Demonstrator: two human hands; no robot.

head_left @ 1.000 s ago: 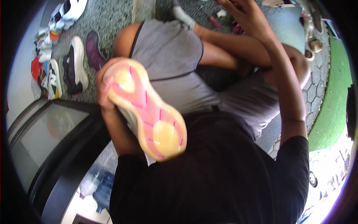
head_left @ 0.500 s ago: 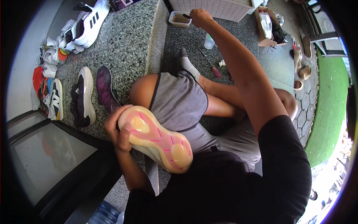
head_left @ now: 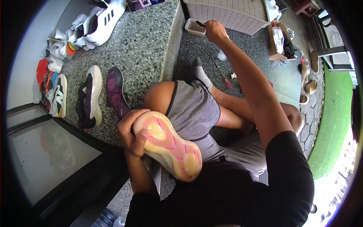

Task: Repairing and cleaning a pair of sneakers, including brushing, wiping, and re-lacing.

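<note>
Gripping shoe (head_left: pixel 172 145) edge, left hand (head_left: pixel 131 132), handle (head_left: pixel 200 24) at tub (head_left: pixel 194 32) rim, right hand (head_left: pixel 216 31)

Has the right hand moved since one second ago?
Yes, the right hand has moved forward and leftward, judged against the small pink object on the floor.

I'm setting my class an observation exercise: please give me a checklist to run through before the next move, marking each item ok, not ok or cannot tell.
1. Left hand gripping the shoe at one end: ok.
2. Sole turned up towards the camera: ok.
3. Right hand holding the dark tool: ok.
4. White tub upright on the floor: ok.
5. Kind of tool: cannot tell, partly hidden by the hand.
6. Right hand at the shoe: not ok, it is out by the tub.
</note>
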